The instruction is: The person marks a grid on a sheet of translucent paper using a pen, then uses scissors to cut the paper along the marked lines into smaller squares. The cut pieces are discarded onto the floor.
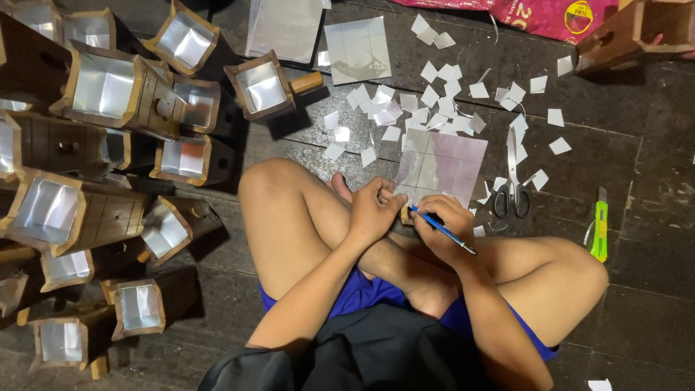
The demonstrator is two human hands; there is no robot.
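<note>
Head view (only view).

1. Hands. Left hand is curled, fingertips pressed down on the near edge of the silver sheet. Right hand pinches a blue pen, tip at the same edge, approx. where a small wooden block shows between the hands. Sheet lies flat on the floor, just ahead of the crossed legs, marked in squares.

2. Risks (judgement).
- Sheet is thin and held at one edge only; if the left hand's pressure lifts, sheet may slide and the pen line go crooked.
- Pen pressed hard could dent or tear the foil-like surface.
- Scissors lie just right of the sheet, near the knee; a leg shift could knock them, or skin could catch the blades.
- Green utility knife lies farther right (blade state cannot be told); same hazard.
- Cut squares scattered beyond the sheet could be swept away by any arm movement.

3. Packages, labels.
- Red-pink printed sack, top edge, right of centre, crumpled, w/ a round yellow mark.
- Wooden boxes lined with silver, stacked left; no labels seen.
</note>
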